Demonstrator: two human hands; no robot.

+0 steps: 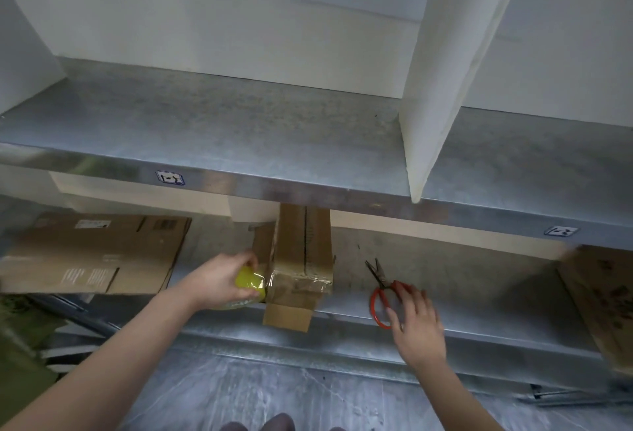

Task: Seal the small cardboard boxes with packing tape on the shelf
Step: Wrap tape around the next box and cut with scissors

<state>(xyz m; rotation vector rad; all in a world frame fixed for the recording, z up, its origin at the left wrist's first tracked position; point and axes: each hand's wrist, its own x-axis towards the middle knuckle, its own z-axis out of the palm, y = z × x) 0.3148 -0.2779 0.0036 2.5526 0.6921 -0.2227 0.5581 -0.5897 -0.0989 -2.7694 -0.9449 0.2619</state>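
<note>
A small brown cardboard box (301,259) lies on the lower metal shelf (479,297), its near end wrapped in clear tape and a flap hanging over the shelf edge. My left hand (219,280) grips a yellowish roll of packing tape (249,285) just left of the box, with a strip of tape running from the roll to the box. Red-handled scissors (382,288) lie on the shelf to the right of the box. My right hand (416,321) hovers over the scissor handles with fingers spread, touching or nearly touching them.
A flattened cardboard box (92,252) lies at the left of the lower shelf, another cardboard piece (603,297) at the far right. The upper metal shelf (239,143) overhangs, with a white divider (442,95) standing on it. Grey floor lies below.
</note>
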